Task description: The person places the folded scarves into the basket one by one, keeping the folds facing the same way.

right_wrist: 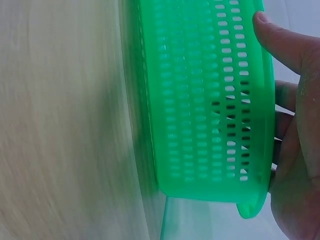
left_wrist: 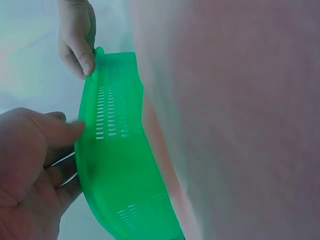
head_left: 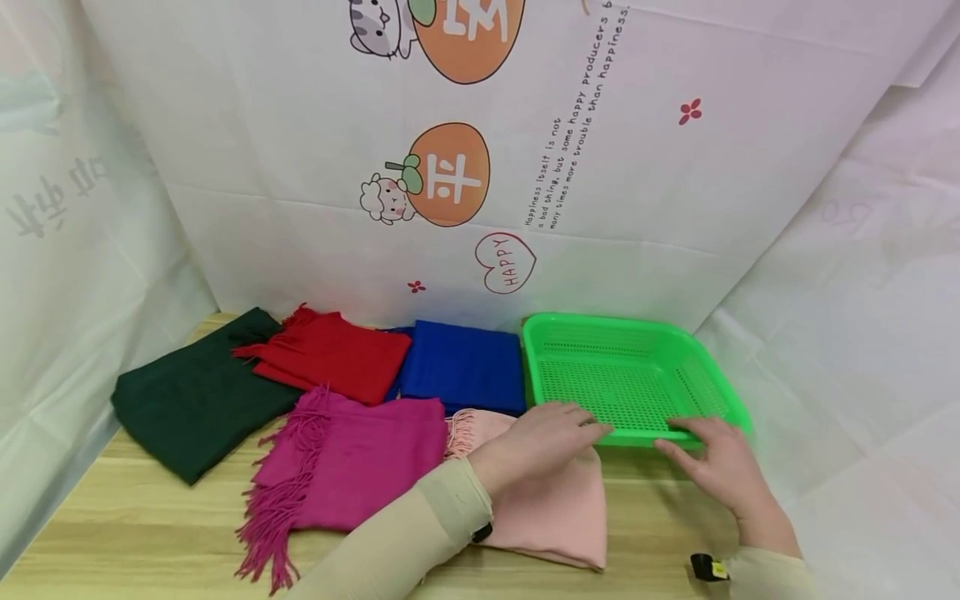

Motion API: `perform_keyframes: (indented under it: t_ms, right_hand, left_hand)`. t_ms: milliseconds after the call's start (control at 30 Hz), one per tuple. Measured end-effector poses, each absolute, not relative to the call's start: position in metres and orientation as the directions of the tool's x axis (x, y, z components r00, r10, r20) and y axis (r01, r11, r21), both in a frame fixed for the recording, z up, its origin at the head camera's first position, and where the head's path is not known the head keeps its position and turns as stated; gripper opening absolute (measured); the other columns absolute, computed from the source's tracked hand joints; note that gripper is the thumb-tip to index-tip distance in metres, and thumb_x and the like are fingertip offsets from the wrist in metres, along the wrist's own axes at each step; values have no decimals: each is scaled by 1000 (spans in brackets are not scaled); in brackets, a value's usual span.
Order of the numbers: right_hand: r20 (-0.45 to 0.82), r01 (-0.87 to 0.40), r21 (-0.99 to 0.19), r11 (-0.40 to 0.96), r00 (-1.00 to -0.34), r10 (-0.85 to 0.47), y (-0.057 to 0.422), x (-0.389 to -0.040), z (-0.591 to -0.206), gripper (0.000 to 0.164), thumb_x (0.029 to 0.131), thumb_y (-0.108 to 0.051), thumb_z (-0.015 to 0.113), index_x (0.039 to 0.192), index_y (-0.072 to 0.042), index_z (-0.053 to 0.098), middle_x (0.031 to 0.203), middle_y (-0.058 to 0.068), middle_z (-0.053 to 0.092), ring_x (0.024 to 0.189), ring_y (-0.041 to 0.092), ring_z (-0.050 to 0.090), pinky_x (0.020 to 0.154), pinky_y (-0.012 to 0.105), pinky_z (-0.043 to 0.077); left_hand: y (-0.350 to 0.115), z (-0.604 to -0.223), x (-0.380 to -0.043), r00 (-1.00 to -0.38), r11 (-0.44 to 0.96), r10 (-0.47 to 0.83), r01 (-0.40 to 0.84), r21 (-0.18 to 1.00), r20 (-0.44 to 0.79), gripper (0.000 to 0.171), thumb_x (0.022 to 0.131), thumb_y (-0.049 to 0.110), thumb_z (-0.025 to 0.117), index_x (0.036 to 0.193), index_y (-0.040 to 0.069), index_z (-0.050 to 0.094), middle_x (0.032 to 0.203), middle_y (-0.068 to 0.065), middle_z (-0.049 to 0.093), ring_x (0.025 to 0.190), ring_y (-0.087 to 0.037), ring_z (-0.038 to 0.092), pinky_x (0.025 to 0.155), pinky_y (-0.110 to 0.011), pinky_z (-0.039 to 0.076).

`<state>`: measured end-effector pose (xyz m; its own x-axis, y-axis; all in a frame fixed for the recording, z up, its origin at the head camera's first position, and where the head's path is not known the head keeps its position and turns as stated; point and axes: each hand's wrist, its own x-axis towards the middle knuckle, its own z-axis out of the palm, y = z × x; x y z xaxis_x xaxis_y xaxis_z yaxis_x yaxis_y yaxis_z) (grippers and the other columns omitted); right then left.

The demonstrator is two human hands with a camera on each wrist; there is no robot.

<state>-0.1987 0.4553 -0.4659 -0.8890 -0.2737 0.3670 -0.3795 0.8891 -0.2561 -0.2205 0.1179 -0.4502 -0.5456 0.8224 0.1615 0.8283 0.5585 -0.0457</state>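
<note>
A green plastic basket with perforated walls stands at the right of the table, nothing inside it. At its near rim, my left hand has the thumb on the outside and the fingers reaching over the edge. My right hand grips the near right rim, thumb outside; its fingers show darkly through the holes in the right wrist view. Below my left forearm lies a folded pale pink scarf, partly hidden by that hand, its fringe toward the left.
Left of the pink scarf lies a folded magenta scarf with long fringe. Behind are folded blue, red and dark green cloths. A printed white sheet rises behind the wooden table, with white sheets at both sides.
</note>
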Motion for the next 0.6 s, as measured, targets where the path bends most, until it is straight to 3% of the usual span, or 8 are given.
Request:
perform_keyframes:
  t_ms: [133,333,600]
  right_hand:
    - [386,-420,-228,878,-867,-314,446,-200,-466,52,97,-36,88,135,-2,76,131,23,76,122,54,67,102,78,47]
    - [405,-443,-199,874,-850,-338,431,-200,-468,60,94,-38,90,140,-3,72,136,25,73,125,54,65,104,78,47]
    - [432,-500,-191,844,-816,-385,410,-199,-467,67,90,-35,94,143,-1,70,136,24,73,125,51,66,106,75,47]
  left_hand:
    - [112,-450,-221,-566,574,806,819,6,176,54,119,21,57,171,29,47,162,8,59,153,-12,51,127,-32,39]
    - [98,-448,-221,-578,589,779,807,31,242,51,117,35,60,167,27,53,161,7,60,152,-14,52,126,-33,40]
    - [71,-445,-225,-589,607,756,794,32,286,54,116,37,63,166,22,54,160,1,61,151,-19,54,124,-37,44]
